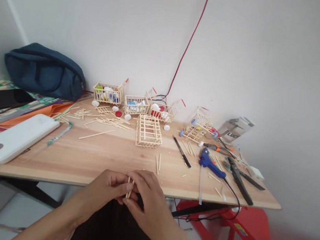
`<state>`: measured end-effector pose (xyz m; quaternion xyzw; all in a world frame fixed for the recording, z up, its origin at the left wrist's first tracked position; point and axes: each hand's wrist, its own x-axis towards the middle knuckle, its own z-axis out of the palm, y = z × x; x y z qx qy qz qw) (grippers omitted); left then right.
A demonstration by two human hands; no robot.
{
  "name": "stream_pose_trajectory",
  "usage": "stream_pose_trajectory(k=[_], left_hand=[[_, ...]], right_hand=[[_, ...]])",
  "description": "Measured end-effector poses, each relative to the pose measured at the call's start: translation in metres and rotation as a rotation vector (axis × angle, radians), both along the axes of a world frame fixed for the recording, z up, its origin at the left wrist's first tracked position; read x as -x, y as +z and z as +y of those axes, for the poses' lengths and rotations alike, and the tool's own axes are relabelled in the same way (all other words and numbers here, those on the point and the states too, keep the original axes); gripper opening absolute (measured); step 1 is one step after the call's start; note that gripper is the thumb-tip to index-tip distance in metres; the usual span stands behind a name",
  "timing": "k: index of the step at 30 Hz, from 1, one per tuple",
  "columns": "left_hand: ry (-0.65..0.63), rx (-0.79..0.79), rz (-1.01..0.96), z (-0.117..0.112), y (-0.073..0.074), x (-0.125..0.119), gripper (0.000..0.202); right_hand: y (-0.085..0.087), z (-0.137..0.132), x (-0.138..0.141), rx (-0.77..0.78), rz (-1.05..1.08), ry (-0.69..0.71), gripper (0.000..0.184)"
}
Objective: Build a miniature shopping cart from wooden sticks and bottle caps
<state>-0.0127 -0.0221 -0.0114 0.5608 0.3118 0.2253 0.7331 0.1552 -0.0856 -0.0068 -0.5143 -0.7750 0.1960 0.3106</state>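
Note:
My left hand (109, 186) and my right hand (147, 193) meet at the table's front edge. Between their fingertips are two short wooden sticks (129, 187), held upright side by side; the fingers of both hands are closed on them. Partly hidden by the fingers, the sticks' far ends do not all show. Beyond the hands stands a small basket frame (149, 131) built of such sticks. Two loose sticks (158, 163) lie on the wood just past my right hand.
Several stick carts (108, 93) with bottle caps line the wall. A blue glue gun (211, 164), pliers (240, 181) and a black pen (181, 151) lie at right. A white power bank (14, 137) and blue bag (46, 72) are at left. A red stool (239, 234) stands below.

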Motion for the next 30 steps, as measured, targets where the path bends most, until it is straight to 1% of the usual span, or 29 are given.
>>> stream_pose_trajectory(k=[6, 8, 10, 11, 12, 14, 15, 16, 18, 20, 24, 27, 30], left_hand=[[-0.005, -0.002, 0.024, -0.002, -0.003, 0.001, 0.04], [0.009, 0.002, 0.029, -0.003, -0.002, 0.0, 0.041], [0.05, -0.013, 0.033, -0.002, 0.001, 0.0, 0.041], [0.079, -0.026, 0.035, -0.001, 0.003, 0.0, 0.041], [0.111, -0.035, 0.044, 0.001, 0.006, 0.001, 0.041], [0.195, -0.045, 0.072, 0.006, 0.011, 0.004, 0.041], [0.239, -0.041, 0.096, 0.011, 0.012, 0.007, 0.04], [0.291, -0.043, 0.116, 0.015, 0.013, 0.009, 0.039], [0.375, -0.044, 0.132, 0.025, 0.012, 0.013, 0.037], [0.423, -0.041, 0.114, 0.035, 0.007, 0.017, 0.038], [0.476, 0.023, 0.057, 0.047, -0.004, 0.022, 0.04], [0.503, 0.089, 0.016, 0.049, -0.007, 0.024, 0.041], [0.524, 0.116, -0.019, 0.048, -0.005, 0.024, 0.044]], right_hand=[[0.002, -0.003, 0.005, 0.018, -0.049, 0.007, 0.049], [0.002, -0.003, 0.002, 0.017, -0.053, 0.01, 0.055], [0.004, 0.0, -0.006, -0.002, -0.041, -0.036, 0.063], [0.006, 0.004, -0.013, -0.013, -0.035, -0.096, 0.063], [0.008, 0.01, -0.02, -0.023, -0.034, -0.184, 0.056], [0.012, 0.023, -0.036, 0.012, -0.094, -0.408, 0.034], [0.013, 0.031, -0.044, 0.063, -0.174, -0.496, 0.032], [0.015, 0.038, -0.05, 0.146, -0.267, -0.564, 0.032], [0.016, 0.051, -0.058, 0.232, -0.358, -0.621, 0.035], [0.016, 0.06, -0.06, 0.286, -0.412, -0.638, 0.033], [0.02, 0.071, -0.052, 0.366, -0.514, -0.62, 0.015], [0.023, 0.077, -0.047, 0.409, -0.587, -0.611, 0.017], [0.023, 0.081, -0.047, 0.436, -0.646, -0.607, 0.02]])
